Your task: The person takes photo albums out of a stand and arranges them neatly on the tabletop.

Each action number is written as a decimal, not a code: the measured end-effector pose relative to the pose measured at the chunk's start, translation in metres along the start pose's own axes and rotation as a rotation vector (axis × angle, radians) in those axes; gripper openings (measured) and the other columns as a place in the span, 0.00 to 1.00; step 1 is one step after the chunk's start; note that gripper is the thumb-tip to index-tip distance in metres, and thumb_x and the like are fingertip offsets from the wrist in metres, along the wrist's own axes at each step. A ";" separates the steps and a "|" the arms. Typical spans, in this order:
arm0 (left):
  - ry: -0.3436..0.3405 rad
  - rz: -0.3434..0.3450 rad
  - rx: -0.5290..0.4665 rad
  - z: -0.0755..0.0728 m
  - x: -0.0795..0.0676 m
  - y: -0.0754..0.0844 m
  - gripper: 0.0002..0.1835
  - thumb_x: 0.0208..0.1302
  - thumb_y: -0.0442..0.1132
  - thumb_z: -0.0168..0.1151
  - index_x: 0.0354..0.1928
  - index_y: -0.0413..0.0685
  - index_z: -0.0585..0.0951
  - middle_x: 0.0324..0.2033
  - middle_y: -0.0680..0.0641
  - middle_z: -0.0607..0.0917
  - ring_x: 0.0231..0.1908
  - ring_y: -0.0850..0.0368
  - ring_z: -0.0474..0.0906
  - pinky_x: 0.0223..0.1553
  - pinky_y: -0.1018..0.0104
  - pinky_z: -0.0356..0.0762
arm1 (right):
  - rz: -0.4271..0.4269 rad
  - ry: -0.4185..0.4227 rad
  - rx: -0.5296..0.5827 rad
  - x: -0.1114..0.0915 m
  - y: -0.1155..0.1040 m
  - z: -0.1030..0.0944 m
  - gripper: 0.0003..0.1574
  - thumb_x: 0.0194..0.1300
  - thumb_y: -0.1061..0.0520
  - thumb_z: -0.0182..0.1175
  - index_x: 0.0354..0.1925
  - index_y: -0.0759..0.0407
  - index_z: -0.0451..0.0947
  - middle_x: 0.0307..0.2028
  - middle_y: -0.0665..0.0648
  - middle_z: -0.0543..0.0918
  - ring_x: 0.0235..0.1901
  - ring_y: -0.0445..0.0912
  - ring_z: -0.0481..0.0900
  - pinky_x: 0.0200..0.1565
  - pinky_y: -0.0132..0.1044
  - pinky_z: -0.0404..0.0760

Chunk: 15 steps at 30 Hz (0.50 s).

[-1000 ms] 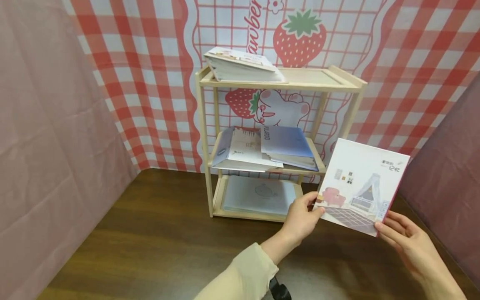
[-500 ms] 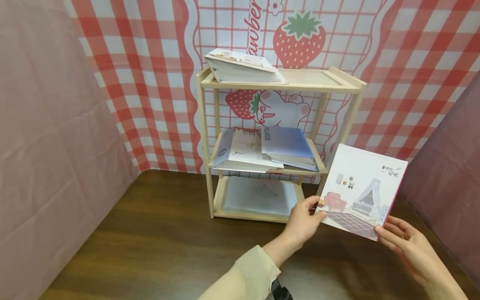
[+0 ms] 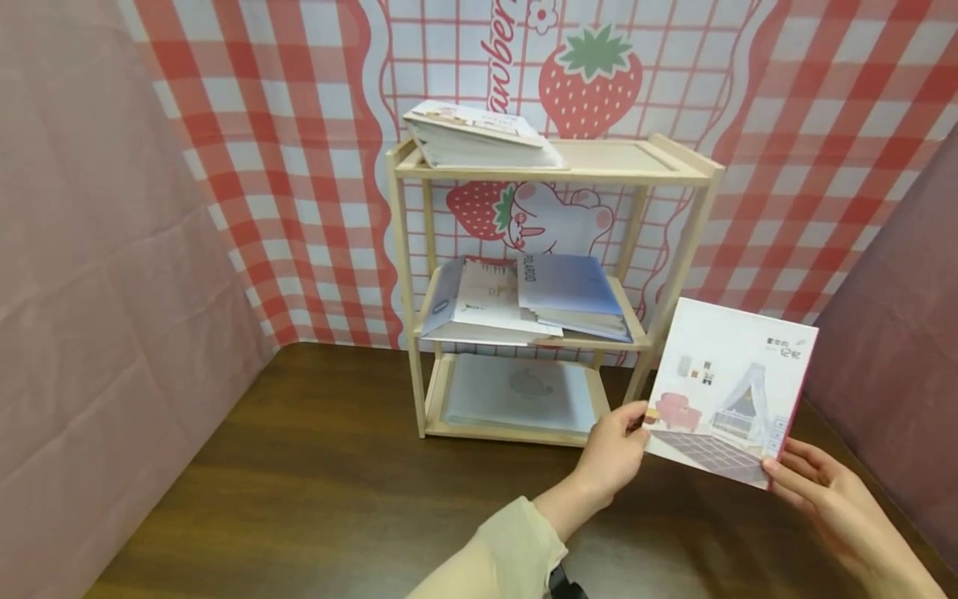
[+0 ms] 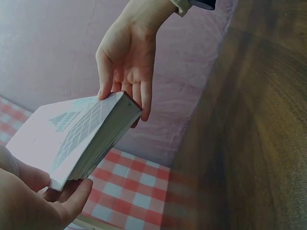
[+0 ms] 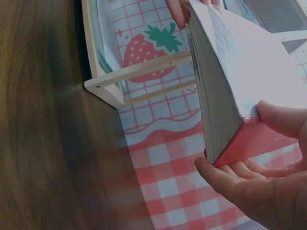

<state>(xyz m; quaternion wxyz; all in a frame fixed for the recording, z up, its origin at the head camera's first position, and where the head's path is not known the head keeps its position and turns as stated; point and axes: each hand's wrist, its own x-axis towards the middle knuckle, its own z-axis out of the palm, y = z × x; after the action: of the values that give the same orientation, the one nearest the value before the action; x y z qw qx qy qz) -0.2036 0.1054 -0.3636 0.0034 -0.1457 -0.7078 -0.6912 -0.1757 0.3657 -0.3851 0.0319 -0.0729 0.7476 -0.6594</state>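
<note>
Just to the right of the wooden rack (image 3: pixel 554 175), above the dark brown table (image 3: pixel 299 491), you held a white album (image 3: pixel 737 366) with both hands. Its cover was tilted up toward your head camera and bore a pink armchair, a draped canopy and a gridded rug, with small dark lettering near the upper right corner. Your left hand (image 3: pixel 609 453) had the lower left corner: that grip was parted only by the album's thickness, thumb against the cover and fingers underneath. Your right hand (image 3: pixel 827 495) pinched the lower right corner, its grip likewise no wider than the album, thumb on the cover's edge and fingers beneath the red side. Both wrist views showed you page edges between the covers.

On the left of the rack's top shelf lay a thick album (image 3: pixel 479 137) with its cover slanting. The middle shelf carried a white booklet (image 3: pixel 494 308) and, to its right, a blue album (image 3: pixel 572 287) with lettering along one side. A pale blue folder (image 3: pixel 516 403) lay flat on the bottom shelf. Behind the rack hung a red-and-white checked cloth (image 3: pixel 314 191); a light sleeve (image 3: pixel 509 541) covered your left forearm.
</note>
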 end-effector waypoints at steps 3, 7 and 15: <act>0.009 -0.013 -0.016 0.002 -0.001 -0.004 0.18 0.56 0.24 0.50 0.47 0.44 0.80 0.38 0.52 0.83 0.33 0.70 0.70 0.36 0.79 0.70 | 0.032 0.005 -0.035 -0.003 0.002 0.000 0.31 0.68 0.63 0.44 0.62 0.69 0.42 0.43 0.37 0.70 0.41 0.32 0.76 0.39 0.24 0.77; 0.033 -0.026 -0.059 0.003 -0.001 -0.007 0.18 0.55 0.24 0.50 0.47 0.43 0.80 0.38 0.51 0.84 0.33 0.70 0.72 0.35 0.78 0.71 | 0.052 0.002 -0.071 -0.004 0.002 0.001 0.40 0.69 0.62 0.43 0.64 0.77 0.31 0.50 0.52 0.66 0.41 0.30 0.75 0.39 0.24 0.77; 0.037 -0.095 -0.166 0.008 -0.002 -0.014 0.19 0.55 0.22 0.49 0.47 0.40 0.79 0.35 0.49 0.83 0.28 0.68 0.73 0.28 0.73 0.76 | 0.159 0.013 -0.093 -0.005 0.004 0.002 0.47 0.69 0.58 0.45 0.63 0.81 0.25 0.40 0.33 0.70 0.39 0.28 0.74 0.38 0.25 0.77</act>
<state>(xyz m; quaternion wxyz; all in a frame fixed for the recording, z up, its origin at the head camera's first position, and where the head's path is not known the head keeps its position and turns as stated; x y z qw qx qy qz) -0.2028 0.1126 -0.3778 -0.0285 -0.0991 -0.6540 -0.7495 -0.1704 0.3654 -0.3890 0.0758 -0.0103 0.7810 -0.6198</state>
